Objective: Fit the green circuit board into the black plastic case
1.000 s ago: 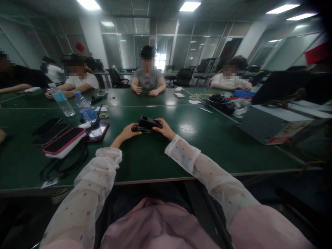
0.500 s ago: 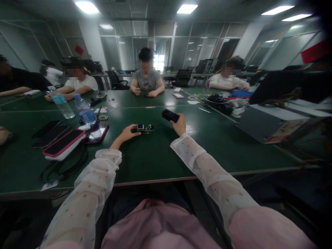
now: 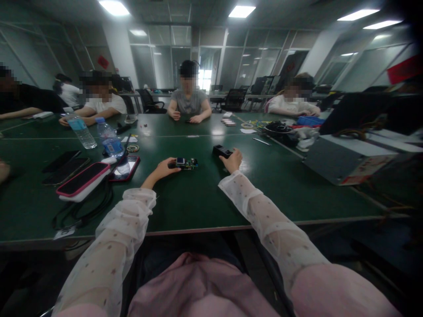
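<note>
My left hand [image 3: 165, 169] is closed around the left end of a small green circuit board [image 3: 189, 164], which has a little screen [image 3: 180, 161] and parts along its right half. To the right, my right hand [image 3: 233, 161] grips the right end of a black rectangular plastic casing [image 3: 222, 151], thumb at the near side and fingers behind it. The casing is at or just above the green table top [image 3: 198, 202]; which of the two I cannot tell. A gap of bare green surface lies between board and casing.
Left of me are two bottles [image 3: 110, 143], several phones [image 3: 124, 168], a pink-edged case [image 3: 84, 180] and black cables. On the right sit a grey metal box [image 3: 346, 158], a pen [image 3: 261, 141] and a heap of cables [image 3: 280, 127]. Other people sit around the table.
My right hand has moved slightly right and lower with the casing, and its fingers look more spread over the end. My left hand and the board stay almost still.
</note>
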Motion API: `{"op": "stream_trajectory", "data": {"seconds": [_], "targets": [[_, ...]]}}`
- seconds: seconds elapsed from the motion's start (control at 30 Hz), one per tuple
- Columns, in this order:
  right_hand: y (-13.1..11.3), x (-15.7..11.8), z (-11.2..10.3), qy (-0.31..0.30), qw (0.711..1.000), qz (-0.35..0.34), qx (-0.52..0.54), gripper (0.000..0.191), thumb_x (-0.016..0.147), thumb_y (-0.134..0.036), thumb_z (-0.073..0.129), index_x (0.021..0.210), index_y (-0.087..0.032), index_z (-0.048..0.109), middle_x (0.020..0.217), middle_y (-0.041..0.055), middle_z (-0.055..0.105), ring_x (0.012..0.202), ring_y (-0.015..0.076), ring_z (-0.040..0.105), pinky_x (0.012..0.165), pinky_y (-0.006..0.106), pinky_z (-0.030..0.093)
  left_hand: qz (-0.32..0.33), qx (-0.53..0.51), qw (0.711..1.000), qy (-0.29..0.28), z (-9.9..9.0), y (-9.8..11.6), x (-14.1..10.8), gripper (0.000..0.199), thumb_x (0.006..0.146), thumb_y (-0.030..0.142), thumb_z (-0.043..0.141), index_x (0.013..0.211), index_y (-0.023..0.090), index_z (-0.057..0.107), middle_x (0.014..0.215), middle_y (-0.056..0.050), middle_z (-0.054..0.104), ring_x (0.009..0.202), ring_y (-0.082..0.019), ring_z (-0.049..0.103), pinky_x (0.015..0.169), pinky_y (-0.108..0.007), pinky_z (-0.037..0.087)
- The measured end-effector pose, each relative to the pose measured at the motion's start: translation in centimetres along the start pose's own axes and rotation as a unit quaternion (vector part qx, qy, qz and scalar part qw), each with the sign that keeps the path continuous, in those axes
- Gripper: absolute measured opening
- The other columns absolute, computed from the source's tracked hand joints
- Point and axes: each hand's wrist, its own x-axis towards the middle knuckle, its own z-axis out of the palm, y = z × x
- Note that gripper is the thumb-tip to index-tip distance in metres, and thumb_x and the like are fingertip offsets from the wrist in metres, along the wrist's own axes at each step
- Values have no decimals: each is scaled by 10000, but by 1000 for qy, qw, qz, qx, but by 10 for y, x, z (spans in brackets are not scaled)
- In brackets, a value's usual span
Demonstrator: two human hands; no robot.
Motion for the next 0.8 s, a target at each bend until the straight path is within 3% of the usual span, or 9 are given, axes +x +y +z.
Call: {"op": "stream_trajectory", "data": {"seconds": [0.1,0.27,0.4,0.57,0.8], "targets": [[-6,-4,-3,26,999,13,-16,927,678,-420,744,1386,-125,223,1311,230,387,1239,379,358,998,543,337,5,9,1000,1,0,0,0,622,686,501,741,1200,189,583,1206,-107,648,1113,-281,613,994,-450,445],[-10,-6,-4,37,999,21,-11,995,709,-460,713,1441,-143,118,1325,236,350,1234,395,343,989,561,331,2,7,1000,1,0,0,0,615,686,499,742,1199,197,587,1204,-103,651,1117,-284,612,994,-454,445],[-8,-5,-5,12,1000,22,-12,930,684,-430,747,1399,-125,235,1297,234,368,1229,395,357,987,546,342,1,-7,1000,-1,0,1,1,621,672,483,758,1193,191,589,1193,-104,656,1104,-283,620,982,-445,456],[-4,-4,-4,26,1000,6,-2,842,656,-372,773,1325,-141,315,1303,222,347,1231,373,363,984,518,359,-2,-6,1000,-2,0,1,1,623,670,483,759,1194,193,587,1190,-101,657,1104,-285,620,983,-450,455],[8,5,6,-12,1000,-9,24,523,682,-224,716,1129,-129,461,1177,174,492,1157,315,461,1003,488,365,-6,-7,1000,-5,-1,3,0,631,677,489,753,1206,192,581,1207,-104,649,1112,-283,616,984,-445,456]]}}
